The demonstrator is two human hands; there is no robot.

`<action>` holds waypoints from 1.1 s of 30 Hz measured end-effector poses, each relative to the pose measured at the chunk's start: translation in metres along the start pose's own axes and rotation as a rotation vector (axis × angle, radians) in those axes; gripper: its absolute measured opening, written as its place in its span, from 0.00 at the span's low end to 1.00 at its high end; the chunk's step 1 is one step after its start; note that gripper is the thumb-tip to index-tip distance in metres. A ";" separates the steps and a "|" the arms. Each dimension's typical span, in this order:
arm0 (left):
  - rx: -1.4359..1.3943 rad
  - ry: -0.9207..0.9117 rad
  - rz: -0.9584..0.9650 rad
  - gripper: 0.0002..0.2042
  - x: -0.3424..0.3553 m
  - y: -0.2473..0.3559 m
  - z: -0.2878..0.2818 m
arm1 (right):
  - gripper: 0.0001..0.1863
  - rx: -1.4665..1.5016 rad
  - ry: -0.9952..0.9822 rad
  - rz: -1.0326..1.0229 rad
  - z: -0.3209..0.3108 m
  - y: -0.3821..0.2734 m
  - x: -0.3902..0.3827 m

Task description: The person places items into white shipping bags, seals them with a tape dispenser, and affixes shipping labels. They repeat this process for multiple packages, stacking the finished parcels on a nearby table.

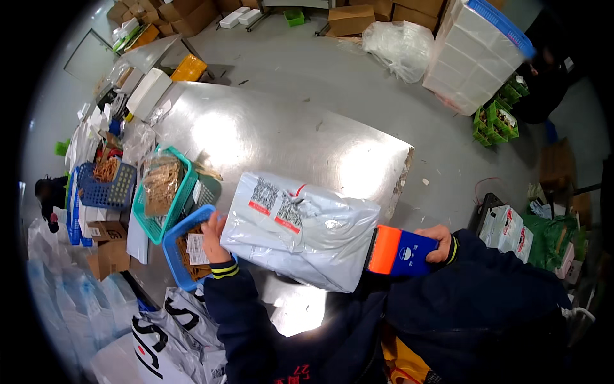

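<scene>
A white plastic mailer parcel [300,230] with two code labels and a red strip lies before me over the metal table, its wrapping creased. At its left end my left hand [216,238] grips the edge, with part of the fingers hidden. My right hand [437,242] is closed round the end of a flat blue and orange hand-held tool [403,252]. The tool's dark front edge meets or nearly touches the parcel's right end; I cannot tell which. What kind of tool it is does not show clearly.
Left of the parcel stand a light-blue basket [171,256], a green basket [189,182] with bagged brown pieces, and a dark-blue basket [109,192]. Printed white mailers [185,333] lie lower left. The metal table [275,121] ends at a worn right edge; stacked white bins [473,54] stand beyond.
</scene>
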State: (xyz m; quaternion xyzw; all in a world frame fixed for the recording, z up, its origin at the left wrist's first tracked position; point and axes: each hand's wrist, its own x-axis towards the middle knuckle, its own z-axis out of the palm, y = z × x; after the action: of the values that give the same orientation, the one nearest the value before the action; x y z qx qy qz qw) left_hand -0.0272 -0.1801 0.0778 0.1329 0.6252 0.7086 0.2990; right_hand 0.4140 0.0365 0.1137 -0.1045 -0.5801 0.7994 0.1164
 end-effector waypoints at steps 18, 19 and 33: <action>1.229 0.472 -0.070 0.34 0.058 -0.055 0.166 | 0.16 0.859 0.186 0.473 -0.225 0.082 0.371; 1.190 0.420 -0.085 0.34 0.051 -0.063 0.155 | 0.14 0.878 0.158 0.463 -0.219 0.089 0.383; 1.393 -0.703 0.801 0.13 0.020 -0.088 0.277 | 0.14 0.936 0.094 0.520 -0.195 0.138 0.343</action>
State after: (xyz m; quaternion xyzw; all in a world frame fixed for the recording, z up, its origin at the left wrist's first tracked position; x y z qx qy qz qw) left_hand 0.1354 0.0587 0.0400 0.7055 0.6936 0.1354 0.0540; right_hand 0.1380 0.2763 -0.0879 -0.2174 -0.1110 0.9694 -0.0257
